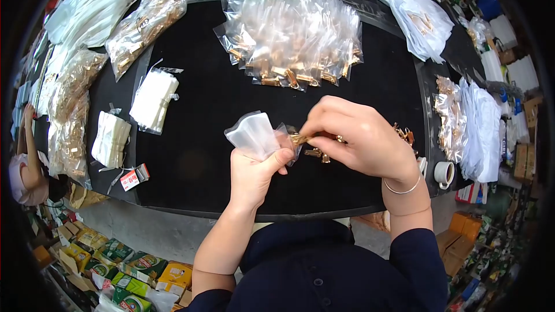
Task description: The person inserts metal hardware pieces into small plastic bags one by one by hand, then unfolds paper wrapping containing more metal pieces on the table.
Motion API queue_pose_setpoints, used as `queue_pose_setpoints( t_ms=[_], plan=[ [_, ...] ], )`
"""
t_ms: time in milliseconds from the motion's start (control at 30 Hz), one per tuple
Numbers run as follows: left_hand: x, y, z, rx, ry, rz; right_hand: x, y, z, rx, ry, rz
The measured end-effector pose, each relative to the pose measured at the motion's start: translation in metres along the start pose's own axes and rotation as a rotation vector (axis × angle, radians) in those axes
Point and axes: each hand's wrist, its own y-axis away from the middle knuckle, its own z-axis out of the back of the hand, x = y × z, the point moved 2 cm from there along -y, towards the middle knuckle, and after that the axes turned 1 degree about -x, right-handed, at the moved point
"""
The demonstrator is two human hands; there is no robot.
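My left hand [251,176] is closed around a small sheaf of clear plastic bags [252,134], its thumb pressed near their open end. My right hand [361,138] pinches a small gold-coloured metal piece [298,138] at the mouth of the front bag; whether it is a clasp or a clip I cannot make out. Under the right fingers lie a few more gold metal pieces [319,155] on the black table [191,162]. Others of the same colour [404,134] show partly behind my right wrist.
A heap of filled clear bags [289,34] lies at the far middle. Bundles of empty bags [154,100] and a small red-and-white box [134,177] are on the left. Bulging bags of gold parts [72,121] line the left edge. A white tape roll [444,174] sits at right.
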Motion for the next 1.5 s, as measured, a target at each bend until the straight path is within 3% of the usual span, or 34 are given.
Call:
queue_pose_setpoints(
  t_ms=[100, 367, 567, 667, 767, 833, 933, 1100, 1200, 1233, 1333, 1500],
  plan=[
    [0.000, 0.003, -0.004, -0.002, -0.045, -0.018, -0.001, -0.001, -0.010, -0.055, -0.090, 0.011],
    [0.005, 0.000, -0.005, 0.028, 0.226, 0.086, -0.004, 0.007, -0.034, -0.151, -0.328, -0.097],
    [0.006, 0.000, -0.001, 0.022, 0.023, -0.023, -0.011, 0.008, -0.035, -0.238, -0.375, -0.108],
    [0.005, 0.004, 0.000, 0.021, -0.094, -0.065, -0.010, 0.009, -0.033, -0.322, -0.600, -0.274],
    [0.003, 0.003, -0.004, 0.017, -0.175, -0.085, -0.006, 0.008, -0.031, -0.295, -0.547, -0.270],
    [0.007, 0.002, -0.003, 0.007, -0.061, -0.062, -0.002, 0.009, -0.029, -0.296, -0.517, -0.253],
    [0.006, 0.001, -0.004, 0.003, 0.114, -0.031, -0.005, 0.008, -0.028, -0.269, -0.184, -0.084],
    [0.012, -0.005, 0.002, 0.264, 0.263, 0.017, -0.001, 0.018, -0.047, -0.421, -0.228, 0.032],
    [0.013, 0.004, -0.008, -0.049, 0.291, 0.199, -0.001, 0.021, -0.052, -0.459, -0.150, 0.012],
    [0.016, 0.006, -0.007, -0.051, 0.282, 0.215, -0.001, 0.026, -0.055, -0.452, -0.111, -0.019],
    [0.018, 0.003, 0.001, 0.181, 0.413, 0.238, -0.009, 0.035, -0.059, -0.464, -0.195, 0.000],
    [0.014, 0.005, -0.002, 0.242, 0.377, 0.219, -0.007, 0.041, -0.049, -0.522, -0.231, 0.087]
  ],
)
